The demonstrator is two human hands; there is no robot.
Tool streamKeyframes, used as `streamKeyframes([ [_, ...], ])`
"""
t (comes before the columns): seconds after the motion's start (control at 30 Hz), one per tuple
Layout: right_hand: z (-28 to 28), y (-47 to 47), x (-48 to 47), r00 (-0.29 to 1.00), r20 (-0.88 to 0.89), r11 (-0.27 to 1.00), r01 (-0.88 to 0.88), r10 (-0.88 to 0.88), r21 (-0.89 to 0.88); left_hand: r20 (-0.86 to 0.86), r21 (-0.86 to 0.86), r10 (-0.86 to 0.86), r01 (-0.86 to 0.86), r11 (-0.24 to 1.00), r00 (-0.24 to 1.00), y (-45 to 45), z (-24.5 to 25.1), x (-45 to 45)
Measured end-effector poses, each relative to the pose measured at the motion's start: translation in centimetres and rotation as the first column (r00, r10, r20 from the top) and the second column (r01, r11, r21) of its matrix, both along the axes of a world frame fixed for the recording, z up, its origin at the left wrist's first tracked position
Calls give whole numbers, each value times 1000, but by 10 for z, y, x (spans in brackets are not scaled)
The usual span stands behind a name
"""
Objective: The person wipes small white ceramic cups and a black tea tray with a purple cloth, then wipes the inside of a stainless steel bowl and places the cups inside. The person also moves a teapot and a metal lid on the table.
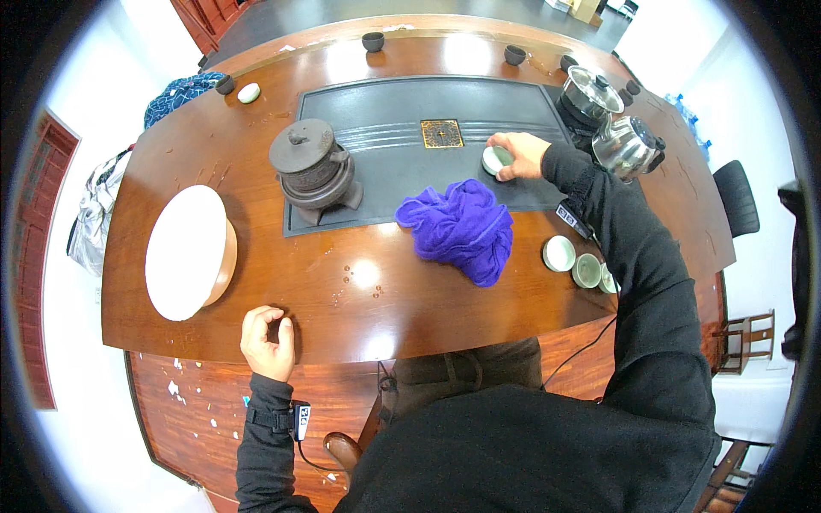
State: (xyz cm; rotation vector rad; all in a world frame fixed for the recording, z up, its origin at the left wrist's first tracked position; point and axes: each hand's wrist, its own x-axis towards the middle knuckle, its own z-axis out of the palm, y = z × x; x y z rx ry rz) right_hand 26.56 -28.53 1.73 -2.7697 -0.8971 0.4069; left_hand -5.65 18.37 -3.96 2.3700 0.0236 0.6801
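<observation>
My right hand (523, 156) grips a small pale green teacup (496, 160) by its rim, over the right part of the dark stone tea tray (385, 192). Nothing is in my left hand (266, 340), which rests at the table's front edge with curled fingers and the thumb apart. A crumpled purple cloth (465, 234) lies partly on the tray's front edge and partly on the wood. To the right of it stand a white-looking cup (559, 254), a pale green cup (586, 270) and another cup (608, 280), the last partly covered by my sleeve.
A dark lidded teapot-like vessel (308, 163) stands on the tray's left. Farther left is a wide white basin (186, 253). A steel pot (589, 93) and a steel kettle (625, 149) stand beyond my right arm. Dark cups, one (372, 42) at the back, line the wooden table (308, 288).
</observation>
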Motion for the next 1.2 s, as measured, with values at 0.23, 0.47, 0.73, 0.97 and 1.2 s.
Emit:
streamKeyframes([
  [0.23, 4, 2, -4, 999, 41, 999, -33, 33, 9, -1, 24, 0, 0, 1000, 1000, 2, -1, 0],
  [0.47, 59, -38, -22, 995, -72, 984, 60, -73, -167, 9, 15, -26, 26, 1000, 1000, 3, -4, 0],
  [0.73, 69, -96, -97, 970, -156, 817, 65, -186, -573, -11, 48, -37, 37, 998, 999, 6, -7, -1],
  [0.97, 53, -111, -117, 972, -64, 837, 159, -225, -523, 10, 19, -29, 28, 999, 1000, 4, -8, -1],
  [1.2, 73, -100, -60, 979, -57, 949, 176, -197, -261, 15, 40, -24, 24, 999, 1000, 1, -3, -1],
])
